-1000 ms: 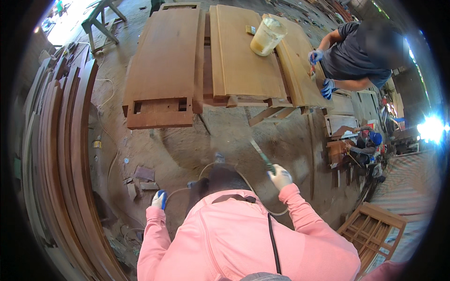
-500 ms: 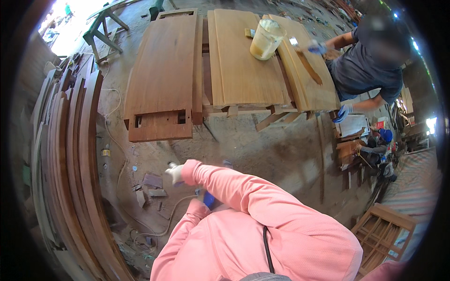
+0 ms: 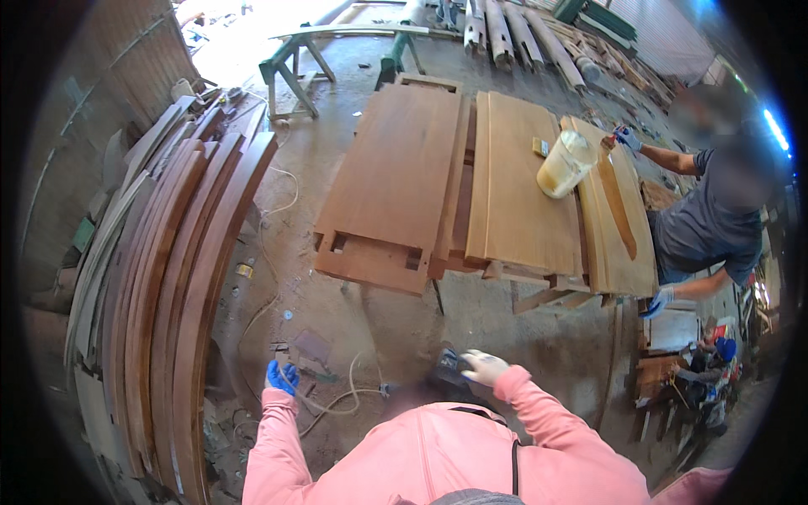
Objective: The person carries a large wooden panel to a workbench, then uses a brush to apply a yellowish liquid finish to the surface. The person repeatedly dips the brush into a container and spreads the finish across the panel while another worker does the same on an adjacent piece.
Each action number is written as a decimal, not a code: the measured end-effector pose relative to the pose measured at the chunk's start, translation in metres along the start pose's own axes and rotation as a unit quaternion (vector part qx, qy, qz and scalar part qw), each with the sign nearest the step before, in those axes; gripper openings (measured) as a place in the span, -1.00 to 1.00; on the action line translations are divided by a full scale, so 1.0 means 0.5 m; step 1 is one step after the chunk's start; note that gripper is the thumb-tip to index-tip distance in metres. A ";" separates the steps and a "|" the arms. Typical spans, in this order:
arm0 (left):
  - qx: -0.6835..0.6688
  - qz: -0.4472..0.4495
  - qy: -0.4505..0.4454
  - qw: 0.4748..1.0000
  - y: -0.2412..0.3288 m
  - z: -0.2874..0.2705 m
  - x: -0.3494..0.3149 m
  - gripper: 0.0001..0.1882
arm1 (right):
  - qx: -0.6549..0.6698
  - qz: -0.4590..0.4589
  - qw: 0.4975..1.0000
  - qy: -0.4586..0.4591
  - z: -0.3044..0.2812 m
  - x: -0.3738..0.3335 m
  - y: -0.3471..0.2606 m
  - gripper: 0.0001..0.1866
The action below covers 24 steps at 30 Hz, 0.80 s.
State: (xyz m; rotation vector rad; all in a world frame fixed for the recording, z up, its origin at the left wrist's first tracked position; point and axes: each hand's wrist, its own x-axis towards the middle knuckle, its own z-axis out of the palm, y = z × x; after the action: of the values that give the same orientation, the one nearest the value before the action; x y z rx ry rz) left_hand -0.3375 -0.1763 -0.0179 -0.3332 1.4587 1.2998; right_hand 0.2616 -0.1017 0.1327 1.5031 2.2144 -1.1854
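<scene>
My right hand (image 3: pixel 486 368), in a pale glove, is in front of my chest with its fingers at a dark, rounded hand tool (image 3: pixel 450 362). The tool is partly hidden and its kind is unclear. Out to the left, my left hand (image 3: pixel 283 377) wears a blue glove and has its fingers curled. A pale hose (image 3: pixel 337 411) runs up close beside that hand; whether the fingers grip it is not plain. Beyond my hands lies a reddish-brown wooden panel (image 3: pixel 391 168) with slots cut in its near end.
Curved wooden boards (image 3: pixel 198 295) stand stacked at left. A lighter panel (image 3: pixel 513 177) carries a plastic jar (image 3: pixel 567 164) and a brush (image 3: pixel 540 146). Across it, a co-worker (image 3: pixel 715 210) brushes a dark strip onto another panel (image 3: pixel 610 219). Scraps (image 3: pixel 311 347) litter the floor.
The view has swung left, so the panels appear farther right. My right hand has gone from the left, across my body, to the right. My left hand has come out into sight.
</scene>
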 end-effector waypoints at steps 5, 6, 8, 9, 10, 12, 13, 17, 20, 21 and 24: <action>0.132 0.107 0.035 0.985 0.128 -0.050 0.059 -0.43 | 0.051 0.145 0.975 0.159 -0.011 -0.136 0.135 -0.43; 0.156 0.096 0.059 0.981 0.152 -0.056 0.072 -0.46 | 0.073 0.176 0.963 0.193 -0.012 -0.156 0.147 -0.44; 0.245 0.167 0.091 0.951 0.178 -0.052 0.100 -0.60 | 0.118 0.162 0.939 0.281 -0.019 -0.183 0.162 -0.48; 0.328 0.315 0.039 0.890 0.170 -0.049 0.102 -0.65 | 0.141 0.145 0.929 0.309 -0.026 -0.191 0.167 -0.51; 0.426 0.401 0.041 0.810 0.170 -0.040 0.100 -0.70 | 0.168 0.137 0.916 0.338 -0.036 -0.194 0.172 -0.54; 0.278 0.367 -0.043 0.887 0.126 0.020 0.084 -0.74 | 0.229 0.120 0.887 0.382 -0.066 -0.190 0.183 -0.59; 0.225 0.304 -0.034 0.925 0.097 0.059 0.059 -0.75 | 0.225 0.108 0.877 0.411 -0.088 -0.182 0.191 -0.59; 0.393 0.322 -0.212 0.835 -0.022 0.270 -0.125 -0.70 | 0.289 0.063 0.818 0.493 -0.218 -0.119 0.241 -0.68; 0.469 0.199 -0.271 0.817 -0.093 0.454 -0.300 -0.72 | 0.430 0.045 0.732 0.527 -0.340 -0.053 0.288 -0.70; 0.492 0.240 -0.322 0.772 -0.107 0.512 -0.352 -0.71 | 0.459 0.000 0.706 0.540 -0.379 -0.034 0.303 -0.71; 0.513 0.213 -0.379 0.740 -0.148 0.709 -0.451 -0.73 | 0.550 -0.037 0.615 0.564 -0.489 0.022 0.348 -0.72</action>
State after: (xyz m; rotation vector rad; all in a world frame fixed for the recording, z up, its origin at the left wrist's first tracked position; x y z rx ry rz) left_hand -0.0146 -0.0051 0.2020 1.1998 1.2999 0.6051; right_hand 0.4666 0.1078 0.1996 3.4540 1.9359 -2.2758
